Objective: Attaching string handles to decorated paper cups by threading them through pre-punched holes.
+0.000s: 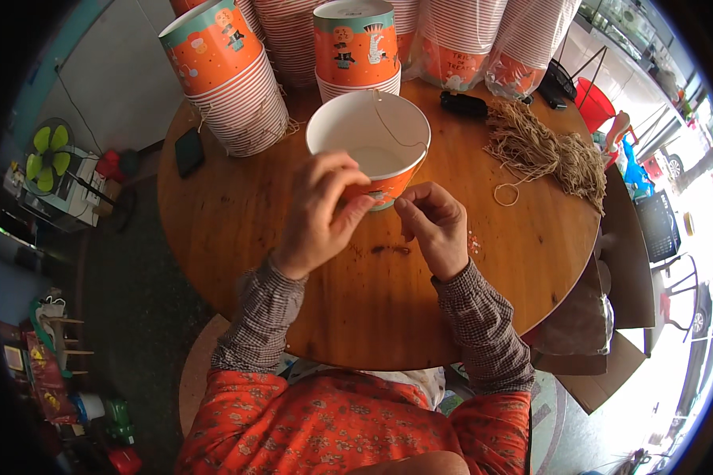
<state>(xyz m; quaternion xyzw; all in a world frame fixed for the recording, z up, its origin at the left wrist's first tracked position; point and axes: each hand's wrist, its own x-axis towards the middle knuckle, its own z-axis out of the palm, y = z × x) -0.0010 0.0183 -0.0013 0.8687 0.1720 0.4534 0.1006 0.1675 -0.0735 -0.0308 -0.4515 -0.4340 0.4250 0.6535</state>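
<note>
A paper bucket (364, 161) with a white inside and an orange printed outside stands upright on the table in front of me. A thin tan string (390, 129) hangs from its far rim, crosses the inside and passes over the right side of the rim. My left hand (315, 212) is raised at the bucket's near left side, fingers and thumb apart, holding nothing that I can see. Close by the near right wall, my right hand (436, 226) pinches thumb and forefinger together on the string's end, which the fingertips mostly hide.
Behind the bucket rise nested stacks of printed buckets (238, 103), some in clear plastic bags (461, 47). A bundle of tan strings (550, 154) lies at the right of the round wooden table (341, 317). A dark phone (188, 152) lies at left; cardboard boxes (602, 380) stand at lower right.
</note>
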